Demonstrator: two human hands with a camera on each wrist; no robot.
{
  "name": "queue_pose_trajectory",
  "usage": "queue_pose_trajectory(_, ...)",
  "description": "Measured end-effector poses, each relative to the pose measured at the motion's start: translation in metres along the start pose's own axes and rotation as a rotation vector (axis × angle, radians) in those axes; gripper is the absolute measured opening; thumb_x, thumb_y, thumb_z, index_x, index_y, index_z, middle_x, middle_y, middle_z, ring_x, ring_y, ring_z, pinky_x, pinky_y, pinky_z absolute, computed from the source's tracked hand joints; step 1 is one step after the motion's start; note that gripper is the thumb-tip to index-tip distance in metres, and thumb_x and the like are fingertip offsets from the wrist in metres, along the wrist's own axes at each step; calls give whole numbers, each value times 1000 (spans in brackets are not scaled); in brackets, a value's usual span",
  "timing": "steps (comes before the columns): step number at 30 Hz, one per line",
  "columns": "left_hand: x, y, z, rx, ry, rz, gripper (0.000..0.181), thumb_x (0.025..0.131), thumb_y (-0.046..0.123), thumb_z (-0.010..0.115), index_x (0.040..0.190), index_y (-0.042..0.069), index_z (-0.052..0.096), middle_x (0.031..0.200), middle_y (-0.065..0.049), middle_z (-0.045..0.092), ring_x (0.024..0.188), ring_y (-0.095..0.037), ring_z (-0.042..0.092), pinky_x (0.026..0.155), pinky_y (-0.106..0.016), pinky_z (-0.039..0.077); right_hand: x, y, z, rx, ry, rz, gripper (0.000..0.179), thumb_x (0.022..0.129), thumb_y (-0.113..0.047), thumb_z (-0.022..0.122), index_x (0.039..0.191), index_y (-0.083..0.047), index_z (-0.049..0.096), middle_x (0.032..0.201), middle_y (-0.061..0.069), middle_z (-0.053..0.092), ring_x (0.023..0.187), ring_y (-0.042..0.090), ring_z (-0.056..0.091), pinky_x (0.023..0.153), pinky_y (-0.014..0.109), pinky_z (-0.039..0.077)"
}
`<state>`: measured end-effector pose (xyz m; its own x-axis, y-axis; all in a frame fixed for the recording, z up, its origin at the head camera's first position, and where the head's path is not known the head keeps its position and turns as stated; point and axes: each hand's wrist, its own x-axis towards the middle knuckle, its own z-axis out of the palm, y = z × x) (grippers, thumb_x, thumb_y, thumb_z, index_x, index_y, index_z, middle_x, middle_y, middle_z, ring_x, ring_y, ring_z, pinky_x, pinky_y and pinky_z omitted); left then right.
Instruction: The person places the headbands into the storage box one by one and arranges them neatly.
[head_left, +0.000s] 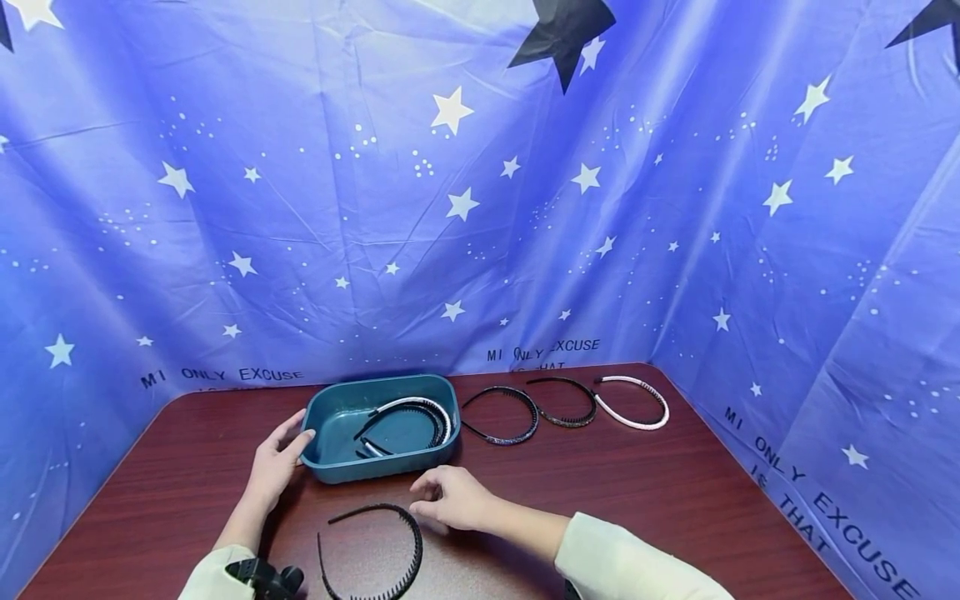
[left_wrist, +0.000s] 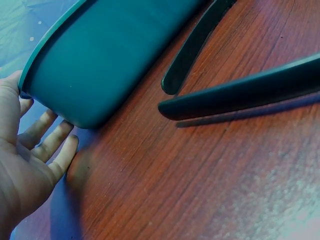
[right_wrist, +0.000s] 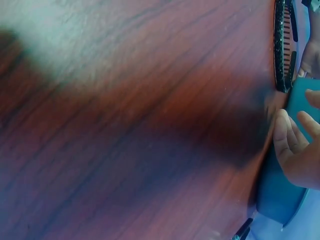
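Note:
A teal plastic bin [head_left: 341, 473] stands at the back left of the table. My left hand [head_left: 273, 467] holds its left end, thumb over the rim and the other fingers along the outside wall, as the left wrist view shows. Inside the bin lie several headbands, among them a white one [head_left: 447, 421] and dark toothed ones. In front of the bin lies a black toothed headband [head_left: 417, 546], its ends pointing left. My right hand [head_left: 453, 498] hovers between this headband and the bin, fingers loosely bent and holding nothing.
To the right of the bin, a dark glittery headband [head_left: 534, 421], another dark one [head_left: 573, 422] and a white one [head_left: 660, 417] lie in a row on the reddish wooden table [head_left: 637, 492]. A blue star-printed curtain [head_left: 405, 225] closes off the back and right side.

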<state>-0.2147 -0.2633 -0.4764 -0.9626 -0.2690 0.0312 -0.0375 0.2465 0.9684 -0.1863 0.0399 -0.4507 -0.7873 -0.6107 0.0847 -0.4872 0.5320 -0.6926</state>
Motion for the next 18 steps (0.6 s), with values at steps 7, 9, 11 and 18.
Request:
queue_pose_trajectory(7, 0, 0, 1, 2, 8, 3, 51, 95, 29, 55, 141, 12, 42, 114, -1, 52, 81, 10, 51, 68, -15, 51, 0, -3, 7, -3, -12, 11, 23, 81, -22, 72, 99, -8, 69, 77, -7, 62, 72, -3, 52, 66, 11, 43)
queue_pose_trajectory(9, 0, 0, 1, 4, 5, 6, 51, 95, 29, 54, 141, 12, 41, 120, -9, 52, 81, 10, 51, 68, -15, 51, 0, -3, 9, -13, -12, 13, 23, 81, -22, 72, 99, -9, 69, 78, -6, 62, 74, -1, 54, 67, 11, 43)
queue_pose_trajectory(11, 0, 0, 1, 6, 1, 6, 51, 95, 29, 54, 142, 12, 40, 127, -15, 49, 82, 11, 50, 68, -14, 50, 0, -3, 11, -22, -14, 17, 23, 81, -23, 73, 99, -9, 69, 79, -5, 62, 75, -1, 53, 69, 11, 42)
queue_pose_trajectory(18, -1, 0, 0, 17, -3, -5, 52, 95, 30, 53, 142, 13, 40, 126, -15, 48, 82, 9, 51, 69, -14, 50, 0, -7, 17, -82, 1, 4, 26, 79, -25, 73, 100, -11, 69, 77, -6, 57, 73, -5, 45, 67, 9, 39)
